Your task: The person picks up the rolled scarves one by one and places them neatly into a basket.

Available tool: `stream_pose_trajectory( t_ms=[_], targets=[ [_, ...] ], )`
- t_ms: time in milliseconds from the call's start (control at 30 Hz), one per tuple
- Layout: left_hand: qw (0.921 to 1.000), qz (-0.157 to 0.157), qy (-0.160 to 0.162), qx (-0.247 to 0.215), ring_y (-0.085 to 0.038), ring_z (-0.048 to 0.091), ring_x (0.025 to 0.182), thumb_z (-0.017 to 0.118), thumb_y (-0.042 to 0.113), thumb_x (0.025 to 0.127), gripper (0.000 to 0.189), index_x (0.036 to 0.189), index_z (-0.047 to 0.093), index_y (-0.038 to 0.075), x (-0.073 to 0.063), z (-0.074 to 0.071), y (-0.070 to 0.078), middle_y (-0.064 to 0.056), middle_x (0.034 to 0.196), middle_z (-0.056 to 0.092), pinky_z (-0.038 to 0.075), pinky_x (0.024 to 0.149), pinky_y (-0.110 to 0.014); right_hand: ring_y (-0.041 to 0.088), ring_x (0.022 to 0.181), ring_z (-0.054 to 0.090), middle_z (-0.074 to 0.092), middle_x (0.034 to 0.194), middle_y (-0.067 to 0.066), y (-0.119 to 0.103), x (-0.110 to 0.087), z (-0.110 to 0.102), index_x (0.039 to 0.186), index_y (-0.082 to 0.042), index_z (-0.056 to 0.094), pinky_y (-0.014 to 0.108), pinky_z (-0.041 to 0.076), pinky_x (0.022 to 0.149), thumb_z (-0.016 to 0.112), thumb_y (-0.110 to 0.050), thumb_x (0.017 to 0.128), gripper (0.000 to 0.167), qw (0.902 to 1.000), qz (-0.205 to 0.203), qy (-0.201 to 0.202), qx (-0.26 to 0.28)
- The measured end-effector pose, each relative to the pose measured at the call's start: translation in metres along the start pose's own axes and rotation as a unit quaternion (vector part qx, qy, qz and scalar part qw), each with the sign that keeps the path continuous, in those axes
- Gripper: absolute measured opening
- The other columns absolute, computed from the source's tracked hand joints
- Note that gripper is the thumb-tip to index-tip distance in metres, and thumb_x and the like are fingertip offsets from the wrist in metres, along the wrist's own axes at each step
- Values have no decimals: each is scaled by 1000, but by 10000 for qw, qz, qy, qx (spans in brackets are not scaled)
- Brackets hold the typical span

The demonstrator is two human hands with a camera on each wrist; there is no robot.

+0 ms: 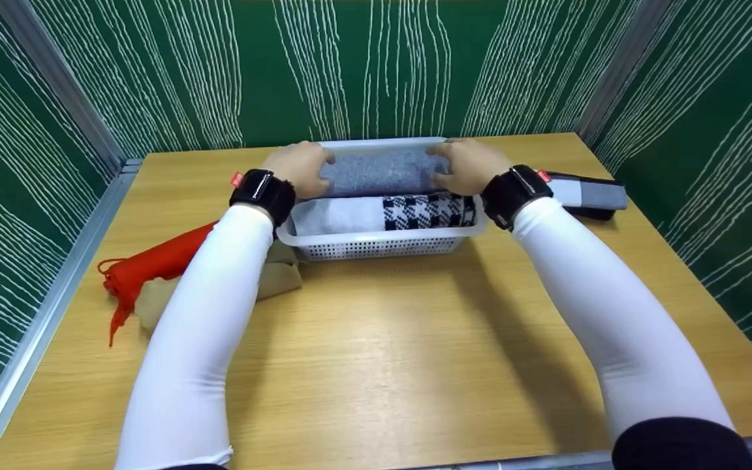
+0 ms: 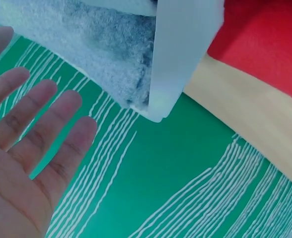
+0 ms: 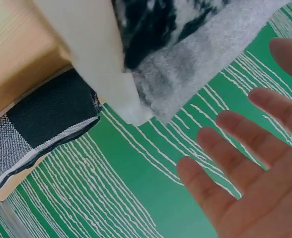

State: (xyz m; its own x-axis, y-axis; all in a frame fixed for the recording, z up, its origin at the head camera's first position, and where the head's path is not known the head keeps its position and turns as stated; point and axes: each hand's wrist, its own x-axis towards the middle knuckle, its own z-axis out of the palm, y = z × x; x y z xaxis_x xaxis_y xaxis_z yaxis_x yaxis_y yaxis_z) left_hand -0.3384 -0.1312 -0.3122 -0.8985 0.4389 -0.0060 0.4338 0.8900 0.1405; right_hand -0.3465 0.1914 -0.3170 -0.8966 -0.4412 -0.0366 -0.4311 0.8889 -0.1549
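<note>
A white plastic basket [image 1: 382, 248] with a perforated side stands toward the back of the table. Two rolled cloths lie side by side in it: a plain grey roll [image 1: 382, 173] behind, and a light grey roll [image 1: 350, 215] with a black-and-white houndstooth part in front. My left hand [image 1: 299, 168] is over the basket's left end, near the grey roll. Over the right end is my right hand [image 1: 474, 166]. In the wrist views, the fingers [image 2: 61, 131] of the left and the fingers [image 3: 205, 183] of the right are spread, gripping nothing.
Left of the basket lie a red rolled cloth [image 1: 164, 261] with loose strings and a khaki cloth [image 1: 279, 279], partly behind my left sleeve. A folded grey, white and black cloth [image 1: 601, 194] lies to the right. Green walls [image 1: 350, 72] surround the wooden table [image 1: 376, 365].
</note>
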Motion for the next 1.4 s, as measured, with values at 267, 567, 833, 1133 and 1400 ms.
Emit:
stream_pose_trajectory(
  t_ms=[267,567,833,1133,1400],
  targets=[
    [10000,-20,52,-34,-38,59,142,68,29,104,53,152,61,6,-7,2,2,-20,153,63,47,121,-57,50,151,48,48,167,23,-4,-8,1,163,-9,48,66,40,124,64,-32,107,63,9997,-117,230,-15],
    [9994,108,293,161,-36,61,138,68,29,104,53,152,60,7,-10,7,7,-19,149,63,51,117,-55,49,148,51,51,164,25,-1,-21,2,161,-9,51,67,43,122,68,-35,105,64,9973,-309,665,-55],
    [9978,244,506,343,-39,63,134,68,30,104,55,151,58,3,-11,12,11,-21,145,64,53,113,-57,49,148,51,53,161,26,8,-32,5,159,-8,54,67,42,122,73,-32,102,64,9924,-374,1171,2],
    [9964,352,659,398,-38,62,136,70,32,104,56,151,58,2,-13,22,16,-20,146,65,51,117,-54,50,148,50,53,160,28,18,-40,6,158,-6,54,66,39,125,75,-31,101,65,9900,-514,1312,115],
    [9966,373,632,363,-38,59,140,69,33,104,60,154,56,3,-15,27,20,-20,149,62,49,120,-54,50,147,51,53,160,27,25,-46,7,160,-8,51,68,39,124,76,-32,100,70,9882,-505,1430,218]
  ],
)
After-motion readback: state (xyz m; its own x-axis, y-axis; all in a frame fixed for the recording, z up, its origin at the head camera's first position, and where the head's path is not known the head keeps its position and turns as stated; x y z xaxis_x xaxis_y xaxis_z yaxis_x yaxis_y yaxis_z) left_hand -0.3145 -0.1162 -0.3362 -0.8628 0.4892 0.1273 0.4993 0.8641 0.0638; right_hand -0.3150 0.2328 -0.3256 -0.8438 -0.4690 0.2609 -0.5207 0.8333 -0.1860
